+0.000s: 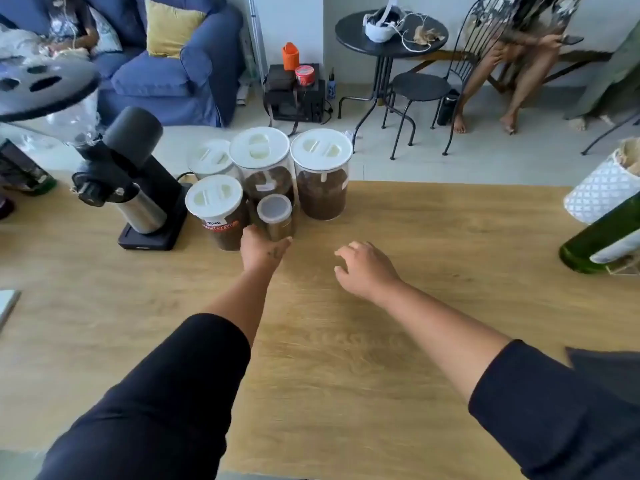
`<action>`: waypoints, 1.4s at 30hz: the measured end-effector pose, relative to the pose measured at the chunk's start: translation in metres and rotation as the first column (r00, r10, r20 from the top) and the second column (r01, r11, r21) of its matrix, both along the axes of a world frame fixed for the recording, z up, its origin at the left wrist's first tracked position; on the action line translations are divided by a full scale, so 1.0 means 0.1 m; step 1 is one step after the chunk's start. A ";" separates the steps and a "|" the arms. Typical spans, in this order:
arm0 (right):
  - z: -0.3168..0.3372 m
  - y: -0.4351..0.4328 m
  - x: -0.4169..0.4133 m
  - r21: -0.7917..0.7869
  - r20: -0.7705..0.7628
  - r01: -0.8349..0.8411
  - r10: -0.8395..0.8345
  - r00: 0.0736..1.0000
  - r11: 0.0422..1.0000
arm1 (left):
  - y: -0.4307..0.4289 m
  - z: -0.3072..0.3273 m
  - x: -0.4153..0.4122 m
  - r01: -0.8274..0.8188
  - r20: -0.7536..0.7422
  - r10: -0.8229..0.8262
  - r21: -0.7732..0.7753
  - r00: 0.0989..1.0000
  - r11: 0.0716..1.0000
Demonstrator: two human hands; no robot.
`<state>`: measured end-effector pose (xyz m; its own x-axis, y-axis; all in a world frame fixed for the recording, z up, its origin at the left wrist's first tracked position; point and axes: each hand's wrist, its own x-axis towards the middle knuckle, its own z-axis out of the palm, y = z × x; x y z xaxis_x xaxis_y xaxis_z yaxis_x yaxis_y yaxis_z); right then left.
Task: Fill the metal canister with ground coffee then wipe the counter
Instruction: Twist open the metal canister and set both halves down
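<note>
A small metal canister (276,216) with a clear lid stands on the wooden counter (346,341), in front of a cluster of tall clear jars. My left hand (261,249) wraps around its lower part, thumb on the left and fingers on the right. A jar with a white lid (322,174) to its right holds dark ground coffee. Two more coffee jars (216,209) (263,164) crowd close around the canister. My right hand (363,268) hovers over the counter to the right, fingers loosely curled and holding nothing.
A black coffee grinder (138,188) with a steel cup stands left of the jars. A green bottle (602,237) and a white patterned holder (602,188) sit at the right edge. A white object (7,303) lies at the left edge. People sit beyond the counter.
</note>
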<state>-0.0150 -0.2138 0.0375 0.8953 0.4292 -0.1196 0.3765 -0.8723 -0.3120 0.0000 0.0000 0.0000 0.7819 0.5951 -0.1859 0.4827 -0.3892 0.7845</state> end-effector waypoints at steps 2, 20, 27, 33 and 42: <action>-0.05 0.09 0.07 0.046 -0.008 -0.001 0.002 1.000 0.999 | 0.04 -0.04 0.12 -0.016 0.030 0.018 -0.056 0.999 0.998; 0.19 0.32 0.39 0.337 -0.048 0.167 -0.161 0.986 0.927 | 0.12 -0.35 0.05 0.106 0.203 -0.097 -0.035 0.974 0.994; 0.27 0.15 0.24 0.338 -0.054 0.166 -0.157 0.986 0.927 | -0.22 -0.29 -0.20 0.293 0.197 -0.276 -0.066 0.941 0.954; 0.28 -0.04 0.07 0.263 -0.105 0.159 -0.136 0.985 0.952 | -0.51 -0.15 -0.43 0.451 0.219 -0.464 0.112 0.858 0.886; 0.19 -0.47 -0.22 0.321 -0.459 0.381 -0.210 0.863 0.867 | -0.74 0.02 -0.75 0.547 0.240 -0.613 0.291 0.752 0.785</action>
<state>-0.0366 -0.2609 0.0566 0.8970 0.2386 -0.3722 -0.1103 -0.6944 -0.7111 -0.0748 -0.0738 0.0025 0.9819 0.0041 0.1892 -0.1377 -0.6704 0.7291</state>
